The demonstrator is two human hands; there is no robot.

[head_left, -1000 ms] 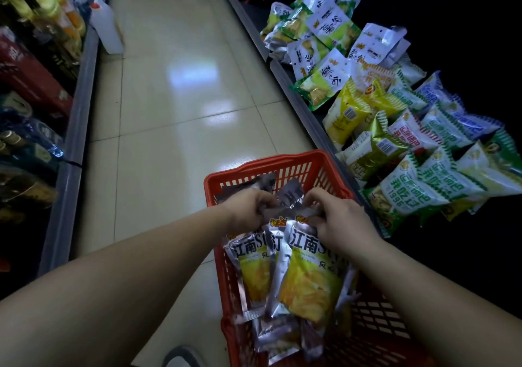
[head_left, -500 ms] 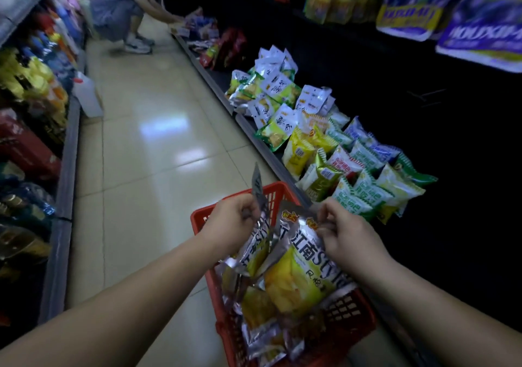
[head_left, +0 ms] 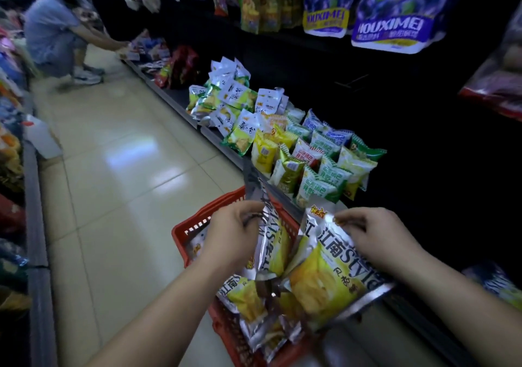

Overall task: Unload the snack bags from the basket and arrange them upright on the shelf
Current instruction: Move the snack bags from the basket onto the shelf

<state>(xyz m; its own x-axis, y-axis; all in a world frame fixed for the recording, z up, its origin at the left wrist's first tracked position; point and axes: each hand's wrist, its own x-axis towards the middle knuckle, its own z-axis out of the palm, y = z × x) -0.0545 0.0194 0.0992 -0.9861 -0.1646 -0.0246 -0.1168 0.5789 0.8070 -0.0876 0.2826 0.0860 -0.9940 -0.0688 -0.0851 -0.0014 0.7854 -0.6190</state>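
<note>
While two bags hang above the basket: a dim shop aisle, seen from head height, looking down along two bare forearms
Left hand [head_left: 234, 234]: fingers curled, pinching the top seam of a silver-and-yellow crisp bag [head_left: 272, 242] that hangs edge-on over the red plastic basket [head_left: 197, 222]
Right hand [head_left: 378, 236]: fingers pinch the top edge of a second crisp bag [head_left: 330, 276], printed face up and tilted, its lower end out past the basket's right side
Basket: just beside the bottom shelf [head_left: 223, 147], with more of the same bags loose inside
Bottom shelf: green and yellow snack packs [head_left: 319, 174] lean in crowded rows, and the stretch nearest the hands is too dark to read
Far end: another person [head_left: 53, 33] crouches at the same shelf
Risk one: thin pinches on slick foil may slip and drop a bag on the floor
Risk two: puffy bags stood upright without support could topple or knock over the leaning rows
</note>
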